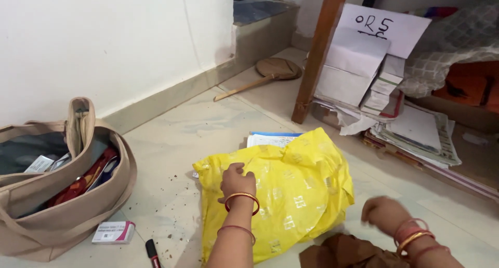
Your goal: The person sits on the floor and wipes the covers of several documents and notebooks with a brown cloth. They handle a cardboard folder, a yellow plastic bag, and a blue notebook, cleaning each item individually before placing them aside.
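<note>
Head view: our left hand [236, 180] presses the yellow cloth bundle [280, 190], fingers curled, clamped on nothing.
We should keep it flat on the floor [182, 138]; right hand [383, 213] blurred, grip unclear.

A small flat white-and-pink cardboard box [113, 231] lies on the floor just beside the beige bag. White rectangular boxes [353, 65] lean stacked near the wooden post, with a white paper sign [387, 29] above them and smaller white-green boxes [385, 86] beside.

head view | looks steeply down from above | close over floor [171, 143] | single view
</note>
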